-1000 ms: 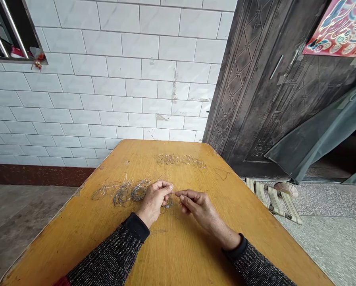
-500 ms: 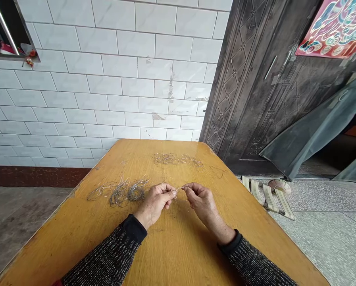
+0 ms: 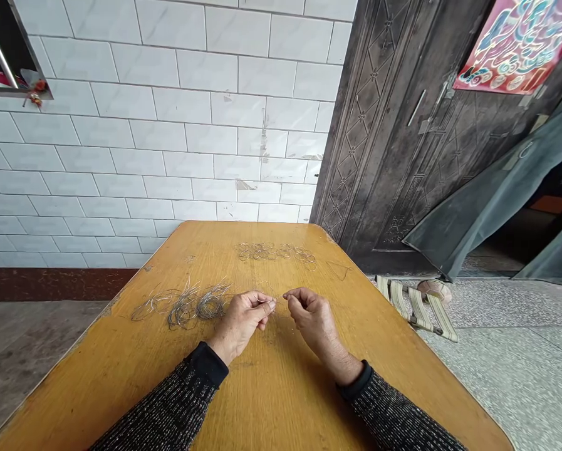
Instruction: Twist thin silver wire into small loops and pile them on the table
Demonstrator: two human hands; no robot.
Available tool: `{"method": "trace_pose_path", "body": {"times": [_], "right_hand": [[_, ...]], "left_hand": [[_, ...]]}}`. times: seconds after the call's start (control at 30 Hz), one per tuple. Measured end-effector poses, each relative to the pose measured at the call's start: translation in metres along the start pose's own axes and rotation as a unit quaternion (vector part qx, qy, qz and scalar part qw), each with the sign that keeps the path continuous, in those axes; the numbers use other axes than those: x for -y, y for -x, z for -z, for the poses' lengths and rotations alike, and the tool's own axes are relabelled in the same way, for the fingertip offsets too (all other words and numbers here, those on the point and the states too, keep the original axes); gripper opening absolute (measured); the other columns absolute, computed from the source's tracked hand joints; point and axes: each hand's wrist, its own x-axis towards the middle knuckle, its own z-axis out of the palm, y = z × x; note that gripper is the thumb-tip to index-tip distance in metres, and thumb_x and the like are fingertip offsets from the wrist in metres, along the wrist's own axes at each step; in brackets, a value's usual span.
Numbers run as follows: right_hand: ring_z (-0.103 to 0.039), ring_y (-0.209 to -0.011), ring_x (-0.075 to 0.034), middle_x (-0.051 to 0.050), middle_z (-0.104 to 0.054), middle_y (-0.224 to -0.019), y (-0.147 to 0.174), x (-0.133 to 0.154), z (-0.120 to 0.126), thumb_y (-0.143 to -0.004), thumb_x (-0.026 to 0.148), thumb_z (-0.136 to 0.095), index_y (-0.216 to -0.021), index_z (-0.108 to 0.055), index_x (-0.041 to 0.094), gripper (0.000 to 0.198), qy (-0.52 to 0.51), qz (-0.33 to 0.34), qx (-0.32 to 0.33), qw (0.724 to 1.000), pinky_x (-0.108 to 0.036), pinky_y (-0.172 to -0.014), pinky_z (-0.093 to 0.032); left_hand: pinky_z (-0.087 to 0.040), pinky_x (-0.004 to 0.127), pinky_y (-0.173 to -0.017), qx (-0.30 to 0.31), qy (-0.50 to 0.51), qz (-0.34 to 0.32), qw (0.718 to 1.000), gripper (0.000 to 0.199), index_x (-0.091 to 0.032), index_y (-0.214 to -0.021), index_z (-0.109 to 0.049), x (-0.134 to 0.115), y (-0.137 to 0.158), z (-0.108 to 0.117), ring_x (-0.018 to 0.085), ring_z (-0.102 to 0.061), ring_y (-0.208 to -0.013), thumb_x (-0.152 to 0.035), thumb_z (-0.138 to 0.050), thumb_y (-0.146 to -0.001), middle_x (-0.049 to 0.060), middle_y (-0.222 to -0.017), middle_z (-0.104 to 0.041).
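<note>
Above the middle of the wooden table [image 3: 271, 388], my left hand [image 3: 245, 319] pinches a thin wire [image 3: 279, 298] between thumb and forefinger. Facing it, my right hand [image 3: 311, 313] is closed in a pinch on the same wire, a short gap from the left fingertips. The wire is so fine that its full shape cannot be made out. Left of my left hand lie a round grey wire coil [image 3: 210, 304] and a looser wire bundle [image 3: 183, 310] with ends sticking up. Farther left, loose wire loops [image 3: 149, 305] spread on the tabletop.
Several thin wire rings [image 3: 262, 251] lie toward the table's far end, with a bent wire piece [image 3: 339, 270] to their right. A white tiled wall [image 3: 168, 138] stands behind. To the right are a dark carved door [image 3: 393, 138], a grey curtain [image 3: 478, 219] and a strapped stool [image 3: 419, 307].
Both hands keep their pinch on the wire, their fingertips almost unmoved against each other. The whole view has shifted slightly, so the scene sits a little farther left.
</note>
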Motion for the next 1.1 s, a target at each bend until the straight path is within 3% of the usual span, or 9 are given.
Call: {"method": "trace_pose_path", "body": {"times": [0.67,0.9,1.1], "right_hand": [[-0.036,-0.041,-0.007,0.004,-0.043,-0.051,0.002,-0.003,-0.003,-0.074,0.028,-0.047,-0.071,-0.058,0.013,0.019,0.030,0.030,0.003,0.999,-0.019,-0.039,-0.031],[-0.041,-0.039,-0.006,0.005,-0.048,-0.055,0.009,0.007,-0.007,-0.075,0.041,-0.052,-0.093,-0.051,0.013,0.033,-0.111,-0.009,0.099,0.989,-0.019,-0.038,-0.034],[-0.050,-0.039,-0.007,0.004,-0.055,-0.053,0.012,0.010,-0.010,-0.068,0.041,-0.062,-0.095,-0.053,0.013,0.040,-0.186,-0.067,0.160,0.967,-0.020,-0.041,-0.039]], "left_hand": [[-0.033,0.019,-0.042,-0.014,0.029,-0.005,0.999,0.019,-0.012,-0.067,-0.060,0.002,-0.001,0.000,0.006,-0.041,-0.045,-0.030,-0.066,-0.061,-0.002,-0.055,-0.050],[-0.028,0.018,-0.041,-0.043,0.055,-0.015,0.997,0.017,-0.013,-0.066,-0.056,-0.002,0.000,0.001,0.004,-0.039,-0.042,-0.028,-0.064,-0.062,-0.004,-0.053,-0.048],[-0.027,0.018,-0.040,-0.073,0.103,-0.014,0.992,0.015,-0.012,-0.065,-0.056,-0.004,-0.001,0.000,0.003,-0.038,-0.040,-0.024,-0.064,-0.061,-0.004,-0.055,-0.050]]}}
